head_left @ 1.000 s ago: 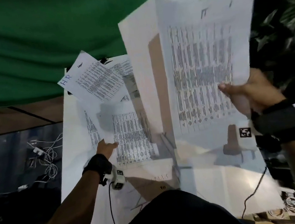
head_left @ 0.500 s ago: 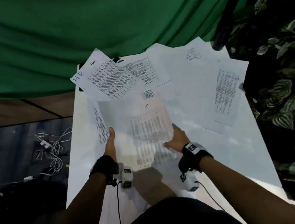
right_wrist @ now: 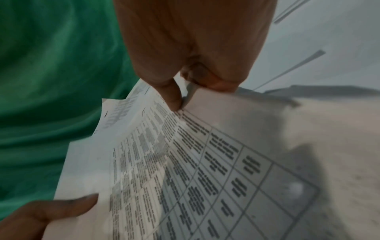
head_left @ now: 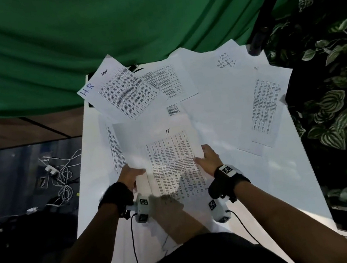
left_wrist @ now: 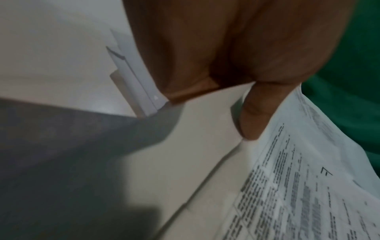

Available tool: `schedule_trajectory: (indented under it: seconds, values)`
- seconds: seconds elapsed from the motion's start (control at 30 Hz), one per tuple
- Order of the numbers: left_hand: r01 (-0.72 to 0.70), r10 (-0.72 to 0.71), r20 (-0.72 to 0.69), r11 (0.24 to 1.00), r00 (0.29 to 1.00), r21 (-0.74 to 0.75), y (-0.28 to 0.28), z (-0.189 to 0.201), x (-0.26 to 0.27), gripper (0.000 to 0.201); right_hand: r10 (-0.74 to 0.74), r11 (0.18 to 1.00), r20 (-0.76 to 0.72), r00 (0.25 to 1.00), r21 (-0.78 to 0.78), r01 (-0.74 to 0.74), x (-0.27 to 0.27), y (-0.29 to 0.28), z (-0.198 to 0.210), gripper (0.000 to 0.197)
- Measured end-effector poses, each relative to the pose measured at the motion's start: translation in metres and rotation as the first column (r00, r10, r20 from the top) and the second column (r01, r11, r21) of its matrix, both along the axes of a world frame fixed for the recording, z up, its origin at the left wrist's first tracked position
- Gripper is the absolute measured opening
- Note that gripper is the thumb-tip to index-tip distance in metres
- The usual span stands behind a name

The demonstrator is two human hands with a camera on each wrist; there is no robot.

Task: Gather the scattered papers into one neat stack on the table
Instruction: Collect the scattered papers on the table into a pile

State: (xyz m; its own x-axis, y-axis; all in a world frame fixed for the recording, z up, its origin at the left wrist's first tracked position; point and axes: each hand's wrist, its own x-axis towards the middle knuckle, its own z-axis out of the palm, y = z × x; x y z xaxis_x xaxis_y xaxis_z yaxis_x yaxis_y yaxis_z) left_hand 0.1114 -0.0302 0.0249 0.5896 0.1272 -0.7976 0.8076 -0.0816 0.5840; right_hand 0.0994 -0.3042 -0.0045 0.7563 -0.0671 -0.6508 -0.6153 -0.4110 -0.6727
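A bunch of printed papers (head_left: 170, 153) is held just over the middle of the white table (head_left: 270, 174). My left hand (head_left: 134, 172) grips its left edge, thumb (left_wrist: 252, 113) on top of the papers (left_wrist: 287, 194). My right hand (head_left: 201, 158) grips the right edge, thumb (right_wrist: 172, 94) pressed on the printed sheet (right_wrist: 185, 162). Loose sheets lie around: one marked "H.R." (head_left: 120, 92) at the far left, one beside it (head_left: 167, 82), one at the right (head_left: 266, 103), one at the far right corner (head_left: 225, 60), and one under the bunch on the left (head_left: 114, 151).
A green cloth (head_left: 113, 30) hangs behind the table's far edge. Leafy plants (head_left: 334, 113) and a black pole (head_left: 263, 13) stand on the right. White cables (head_left: 60, 172) lie on the floor to the left. Wires trail from both wrist cameras.
My right hand brought its raised sheets down from the upper right onto the sheets by my left hand. Both hands now hold the bunch by its sides.
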Motion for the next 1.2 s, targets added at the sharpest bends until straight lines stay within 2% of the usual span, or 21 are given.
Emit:
schedule_trajectory:
  seconds: [0.1,0.17,0.23,0.3,0.37,0.43,0.5,0.57,0.63,0.7,0.77,0.83,0.9,0.93,1.07,1.13,1.2]
  values:
    - [0.021,-0.022,-0.015,0.996,1.000,-0.086,-0.011,0.005,0.000,0.024,0.156,0.985,0.001,0.988,0.070,-0.156,-0.003,0.019,-0.004,0.070]
    - [-0.018,0.014,-0.049,0.996,0.999,-0.087,-0.010,0.004,0.000,0.032,0.187,0.974,0.014,0.982,0.130,-0.187,-0.004,0.029,-0.006,0.073]
    - [-0.078,0.078,-0.019,0.996,0.997,-0.030,-0.006,-0.006,0.002,0.045,0.174,0.977,0.021,0.985,0.122,-0.175,-0.006,0.030,-0.009,0.071]
    - [-0.089,0.089,0.013,0.996,0.996,-0.003,-0.004,-0.012,0.001,0.037,0.067,0.996,0.096,0.993,0.049,-0.072,-0.004,0.019,-0.007,0.050]
    - [-0.011,0.011,-0.006,1.000,1.000,0.019,-0.003,-0.012,-0.002,0.021,-0.130,0.985,0.243,0.961,-0.078,0.153,0.004,-0.007,0.002,0.024]
    - [0.086,-0.086,0.011,0.995,0.996,0.053,0.002,-0.017,-0.004,0.023,-0.255,0.923,0.325,0.911,-0.199,0.329,0.019,-0.050,0.005,0.020]
    - [0.073,-0.081,0.062,0.990,0.995,0.120,0.006,-0.016,-0.001,0.026,-0.308,0.875,0.307,0.900,-0.281,0.395,0.037,-0.094,0.006,0.020]
    - [-0.039,0.018,0.105,0.979,0.994,0.201,0.012,-0.010,0.001,0.024,-0.341,0.832,0.212,0.916,-0.385,0.399,0.054,-0.130,0.008,0.035]
    - [-0.087,0.051,0.137,0.957,0.989,0.278,0.025,-0.009,0.003,0.027,-0.349,0.820,0.096,0.932,-0.451,0.353,0.071,-0.151,0.013,0.065]
    - [-0.070,0.030,0.137,0.952,0.990,0.299,0.042,-0.012,0.006,0.022,-0.344,0.875,0.053,0.937,-0.344,0.341,0.090,-0.158,0.014,0.089]
    - [-0.083,0.051,0.117,0.952,0.992,0.293,0.055,-0.017,0.008,0.018,-0.349,0.921,0.027,0.937,-0.174,0.348,0.105,-0.154,0.012,0.102]
    - [-0.099,0.077,0.095,0.960,0.993,0.261,0.060,-0.023,0.010,0.019,-0.195,0.963,-0.027,0.981,-0.196,0.186,0.113,-0.133,0.015,0.098]
    - [-0.105,0.090,0.071,0.966,0.993,0.237,0.059,-0.026,0.013,0.021,-0.010,0.954,-0.026,1.000,-0.300,0.002,0.118,-0.110,0.013,0.083]
    - [-0.107,0.094,0.068,0.968,0.993,0.229,0.059,-0.030,0.014,0.021,0.032,0.940,-0.013,0.999,-0.339,-0.034,0.119,-0.099,0.012,0.074]
    - [-0.121,0.114,0.048,0.972,0.992,0.203,0.065,-0.041,0.017,0.022,-0.002,0.908,0.074,0.997,-0.417,0.033,0.117,-0.078,0.005,0.058]
    - [-0.096,0.083,0.065,0.966,0.994,0.240,0.069,-0.040,0.015,0.019,-0.019,0.883,0.102,0.995,-0.464,0.064,0.115,-0.081,0.010,0.056]
    - [-0.141,0.115,0.104,0.947,0.988,0.289,0.075,-0.037,0.013,0.019,-0.043,0.858,0.141,0.989,-0.502,0.109,0.114,-0.094,0.020,0.050]
